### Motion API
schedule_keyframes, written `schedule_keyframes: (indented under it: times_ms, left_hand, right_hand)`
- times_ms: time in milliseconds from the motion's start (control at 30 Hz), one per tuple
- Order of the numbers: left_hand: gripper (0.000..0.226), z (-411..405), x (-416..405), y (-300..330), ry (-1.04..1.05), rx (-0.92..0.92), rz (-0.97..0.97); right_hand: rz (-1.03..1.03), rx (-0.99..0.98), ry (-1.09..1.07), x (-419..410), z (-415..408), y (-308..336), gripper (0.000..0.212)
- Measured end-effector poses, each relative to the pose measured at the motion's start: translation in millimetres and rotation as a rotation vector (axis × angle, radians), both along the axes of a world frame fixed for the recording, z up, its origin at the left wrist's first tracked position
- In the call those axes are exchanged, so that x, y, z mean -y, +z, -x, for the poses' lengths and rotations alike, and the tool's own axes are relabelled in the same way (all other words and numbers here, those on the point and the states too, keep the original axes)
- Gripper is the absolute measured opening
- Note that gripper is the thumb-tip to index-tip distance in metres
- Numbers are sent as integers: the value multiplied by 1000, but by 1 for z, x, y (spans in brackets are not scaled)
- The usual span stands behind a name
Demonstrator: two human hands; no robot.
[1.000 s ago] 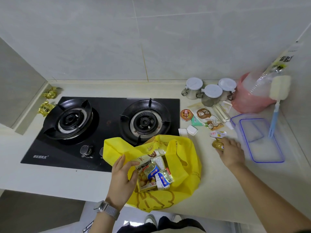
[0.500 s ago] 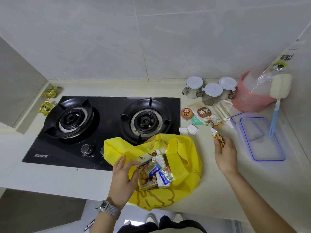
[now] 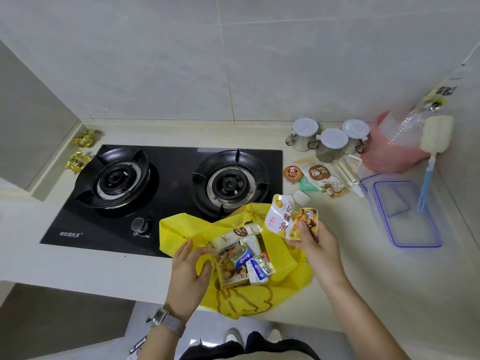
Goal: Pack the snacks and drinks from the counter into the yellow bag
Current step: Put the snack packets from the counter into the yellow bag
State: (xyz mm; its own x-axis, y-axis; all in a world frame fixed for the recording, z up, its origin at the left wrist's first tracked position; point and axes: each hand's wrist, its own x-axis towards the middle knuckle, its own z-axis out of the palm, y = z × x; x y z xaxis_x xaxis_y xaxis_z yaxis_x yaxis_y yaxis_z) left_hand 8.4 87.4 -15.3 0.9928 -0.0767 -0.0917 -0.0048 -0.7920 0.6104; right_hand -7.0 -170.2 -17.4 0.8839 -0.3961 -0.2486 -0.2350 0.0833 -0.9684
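Your right hand (image 3: 320, 245) lifted pouch (image 3: 291, 216) off counter, now grips it over bag (image 3: 285, 258) mouth. Left hand (image 3: 188, 271) still grips bag rim. Drop next.

"LIX" on a snack packet (image 3: 240, 276)

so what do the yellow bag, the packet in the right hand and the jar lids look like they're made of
Yellow bag: soft matte fabric, probably non-woven; it slumps and creases. Packet: glossy printed plastic film, judging by its sheen and crinkles; the right hand holds it. Jar lids: smooth white plastic, apparently, with an even dull finish.
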Motion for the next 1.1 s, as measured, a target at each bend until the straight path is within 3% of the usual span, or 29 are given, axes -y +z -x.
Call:
schedule_keyframes:
  times_ms: [200, 533, 833, 1100]
  left_hand:
    - [24, 4, -10, 4, 60, 34, 16]
    - [28, 16, -41, -9, 76, 60, -155]
    - [38, 22, -51, -6, 44, 127, -256]
    - [17, 22, -73, -7, -6, 135, -429]
  right_hand:
    - [38, -57, 215, -44, 9, 5, 8]
    - [109, -136, 330, -76, 10, 5, 13]
    - [377, -146, 434, -116, -1, -5, 21]
    - [438, -161, 452, -135, -9, -13, 20]
